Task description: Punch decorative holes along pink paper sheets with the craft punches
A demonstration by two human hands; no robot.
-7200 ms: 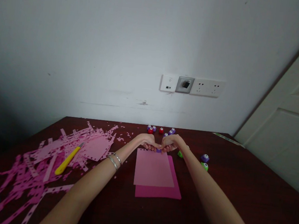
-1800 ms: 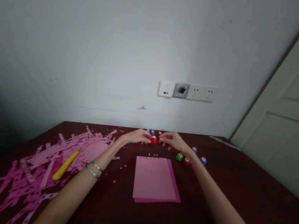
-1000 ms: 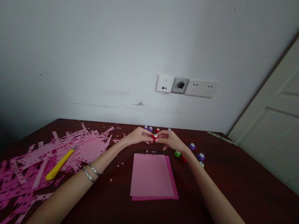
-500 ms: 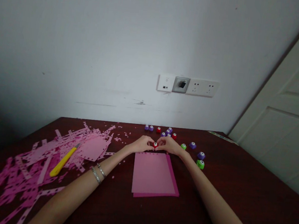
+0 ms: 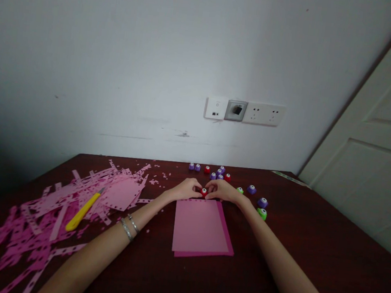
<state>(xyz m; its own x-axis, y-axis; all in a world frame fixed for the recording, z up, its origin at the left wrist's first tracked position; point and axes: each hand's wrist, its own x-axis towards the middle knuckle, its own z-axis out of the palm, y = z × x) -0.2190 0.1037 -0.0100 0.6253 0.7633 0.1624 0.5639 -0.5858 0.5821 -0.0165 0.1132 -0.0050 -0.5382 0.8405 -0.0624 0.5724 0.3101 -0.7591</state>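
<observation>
A small red craft hole punch [image 5: 203,192] sits at the top edge of a light pink paper sheet [image 5: 201,226]. From its left side my left hand [image 5: 188,189] grips it with closed fingers. My right hand [image 5: 221,190] holds the same punch from the right, thumb and fingers pinched. A row of small punched holes runs along the sheet's top edge, to the left of the punch. Beneath that sheet lies a darker pink sheet [image 5: 227,234], showing at the right and bottom edges.
Several purple punches [image 5: 251,189], red punches [image 5: 207,169] and green punches [image 5: 262,213] stand behind and right of my hands. At left lie a heap of pink paper strips [image 5: 32,236] and a yellow craft knife [image 5: 84,211]. A wall with sockets [image 5: 263,114] rises behind the table.
The red punch, held by both hands, has shifted slightly right and closer to me along the sheet's top edge. The papers have stayed in place.
</observation>
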